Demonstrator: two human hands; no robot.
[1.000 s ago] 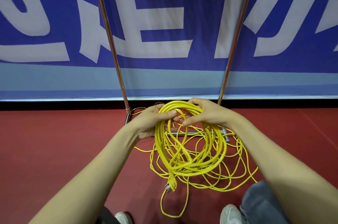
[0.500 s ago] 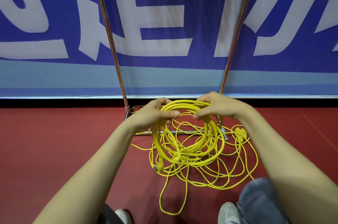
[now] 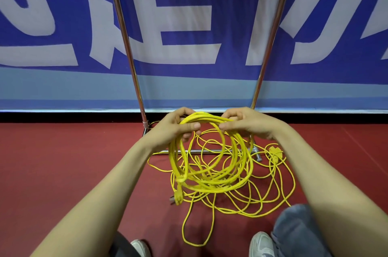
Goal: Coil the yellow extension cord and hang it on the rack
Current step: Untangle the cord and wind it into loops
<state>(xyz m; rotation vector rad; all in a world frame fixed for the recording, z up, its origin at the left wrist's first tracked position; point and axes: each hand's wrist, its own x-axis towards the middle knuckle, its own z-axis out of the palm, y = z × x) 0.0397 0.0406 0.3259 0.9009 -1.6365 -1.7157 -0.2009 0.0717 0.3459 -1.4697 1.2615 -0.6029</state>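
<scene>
A yellow extension cord [image 3: 212,181] hangs as a bundle of several loops from both my hands above the red floor. My left hand [image 3: 174,128] grips the top left of the coil with the thumb over the strands. My right hand [image 3: 245,124] pinches the top right of the same loops. The plug end [image 3: 178,196] dangles at the coil's lower left. Loose, tangled cord [image 3: 270,191] still lies on the floor beneath, with a yellow socket block [image 3: 275,151] at the right. The metal rack [image 3: 126,46] stands just behind, its two poles rising out of view.
The rack's base bar [image 3: 210,151] lies on the red floor under the cord. A blue and white banner wall [image 3: 189,25] closes the back. My shoes [image 3: 260,244] and a denim-clad knee [image 3: 298,231] are at the bottom edge.
Both hands rose a little with the coil and moved slightly apart. The plug end swung from the coil's bottom middle to its lower left.
</scene>
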